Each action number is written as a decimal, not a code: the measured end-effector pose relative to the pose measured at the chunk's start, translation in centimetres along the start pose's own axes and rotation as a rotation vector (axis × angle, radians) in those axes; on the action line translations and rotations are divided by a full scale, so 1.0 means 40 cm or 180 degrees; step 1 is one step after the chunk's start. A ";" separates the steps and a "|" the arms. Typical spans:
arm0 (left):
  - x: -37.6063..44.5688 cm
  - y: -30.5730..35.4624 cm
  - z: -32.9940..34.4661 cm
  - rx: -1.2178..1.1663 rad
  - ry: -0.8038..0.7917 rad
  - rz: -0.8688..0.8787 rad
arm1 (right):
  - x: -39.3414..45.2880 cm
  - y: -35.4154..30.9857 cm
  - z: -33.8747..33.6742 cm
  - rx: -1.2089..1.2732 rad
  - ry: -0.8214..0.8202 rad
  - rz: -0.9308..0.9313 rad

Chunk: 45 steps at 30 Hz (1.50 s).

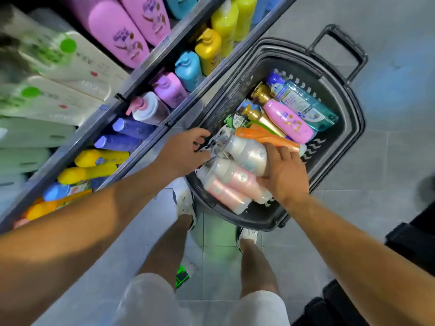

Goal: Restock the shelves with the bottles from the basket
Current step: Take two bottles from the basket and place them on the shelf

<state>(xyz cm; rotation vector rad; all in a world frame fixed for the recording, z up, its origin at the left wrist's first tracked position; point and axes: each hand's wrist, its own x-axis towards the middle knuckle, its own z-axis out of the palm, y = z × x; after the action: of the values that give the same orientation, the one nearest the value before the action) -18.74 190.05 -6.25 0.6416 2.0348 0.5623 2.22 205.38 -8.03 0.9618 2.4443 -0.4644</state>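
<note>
A black plastic basket [343,147] stands on the floor beside the shelves, filled with bottles lying down. Near its front lie a pearly white bottle [247,154] and two pale pink bottles [237,184]. Further back lie an orange bottle [266,138], a bright pink bottle [289,121] with a gold cap, and a teal bottle [306,104]. My right hand [284,172] grips the base end of the white bottle. My left hand [186,151] reaches to the cap end of the same bottle, fingers curled at its pump; whether it grips is unclear.
Grey shelves [150,74] on the left hold rows of purple, blue, yellow and pink bottles and large white ones. The basket's handle [339,48] sticks out at the far end. My feet stand against the basket's near edge. Dark objects sit at the lower right.
</note>
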 end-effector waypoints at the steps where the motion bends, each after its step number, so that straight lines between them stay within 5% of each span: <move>1: -0.015 -0.008 0.011 -0.0017 0.0103 -0.0052 | 0.002 0.005 0.001 0.0026 0.0032 -0.0036; 5: -0.095 -0.010 0.071 -0.0283 0.0349 -0.0205 | -0.026 0.029 -0.025 0.0293 0.0072 -0.0099; 8: -0.152 0.019 0.113 -0.0708 0.0450 -0.0234 | -0.072 0.048 -0.056 0.1540 0.0033 -0.0092; 12: -0.215 0.081 0.158 -0.1617 0.0244 -0.0202 | -0.147 0.049 -0.092 0.3113 -0.0443 0.0308; 18: -0.269 0.067 0.188 -0.2776 0.0123 0.0003 | -0.195 -0.016 -0.053 0.4154 -0.1224 0.0101; 21: -0.303 0.028 0.179 -0.2873 0.0314 -0.0067 | -0.212 -0.061 -0.032 0.3983 -0.1179 0.0019; 28: -0.347 0.002 0.209 -0.3686 0.0736 -0.0431 | -0.269 -0.196 -0.009 0.2475 0.0137 -0.0729; 31: -0.350 -0.043 0.184 -0.3879 0.0720 -0.0556 | -0.273 -0.186 -0.012 0.2474 -0.0223 -0.1005; 37: -0.343 -0.084 0.161 -0.3905 0.0394 -0.0476 | -0.257 -0.195 0.007 0.2783 -0.1457 -0.0605; 45: -0.329 -0.055 0.157 -0.3245 0.0593 -0.0272 | -0.249 -0.186 0.049 0.3202 -0.0757 -0.0226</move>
<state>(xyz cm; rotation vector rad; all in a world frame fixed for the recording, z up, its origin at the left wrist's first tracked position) -7.78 180.92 -2.47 -0.1186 1.6153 1.4887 3.97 193.86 -3.30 1.0683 1.9678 -1.8092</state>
